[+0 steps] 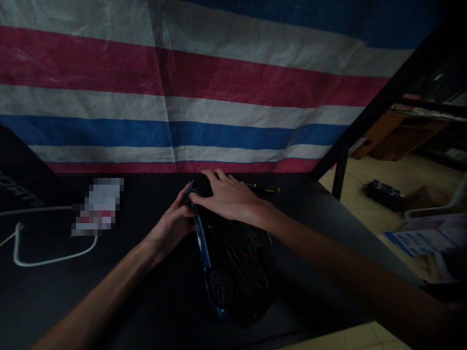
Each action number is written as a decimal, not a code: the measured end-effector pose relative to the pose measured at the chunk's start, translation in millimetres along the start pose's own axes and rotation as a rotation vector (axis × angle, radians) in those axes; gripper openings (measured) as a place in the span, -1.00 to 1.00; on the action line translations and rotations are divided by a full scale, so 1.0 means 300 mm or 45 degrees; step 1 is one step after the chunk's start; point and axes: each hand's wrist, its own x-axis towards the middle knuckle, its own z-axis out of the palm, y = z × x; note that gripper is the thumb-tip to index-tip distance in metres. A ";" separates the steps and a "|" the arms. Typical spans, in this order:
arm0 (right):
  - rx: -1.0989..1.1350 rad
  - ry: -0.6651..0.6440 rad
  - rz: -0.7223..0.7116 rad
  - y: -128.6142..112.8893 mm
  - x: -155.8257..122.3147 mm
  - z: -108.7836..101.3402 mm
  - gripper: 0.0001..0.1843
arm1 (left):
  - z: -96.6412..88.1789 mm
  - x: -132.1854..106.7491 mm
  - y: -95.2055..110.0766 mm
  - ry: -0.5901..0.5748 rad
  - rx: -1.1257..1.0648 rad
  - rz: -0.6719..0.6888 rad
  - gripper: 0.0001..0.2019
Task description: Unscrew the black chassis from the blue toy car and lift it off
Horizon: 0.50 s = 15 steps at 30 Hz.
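A toy car (237, 267) with a blue body and black underside lies wheels-up on the dark tabletop. One wheel (221, 287) shows at its near left corner. My left hand (177, 218) is closed on the blue side near the far end, its fingers partly hidden by the car. Over that same far end lies my right hand (229, 197), thumb against the blue edge and fingers bent across the underside, covering the wheel area there. Just beyond my right hand rests a screwdriver (268, 188) with a yellow and black handle, its shaft pointing left.
A pixelated pale rectangular object (100, 206) and a white cable (54, 262) lie on the table (146, 301) at left. Striped red, white and blue sheeting (219, 82) hangs behind. A dark box (22, 184) stands far left. Cardboard and clutter (419, 238) cover the floor at right.
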 end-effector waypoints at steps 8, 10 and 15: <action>0.003 0.004 0.019 -0.005 -0.009 0.000 -0.12 | -0.017 0.001 -0.011 -0.070 0.085 0.031 -0.07; -0.008 0.019 0.017 -0.008 -0.032 -0.005 -0.10 | -0.015 -0.002 -0.009 -0.086 0.094 0.047 -0.09; -0.083 0.129 -0.091 -0.039 -0.165 -0.019 -0.14 | -0.011 -0.003 -0.006 -0.117 0.088 0.082 -0.06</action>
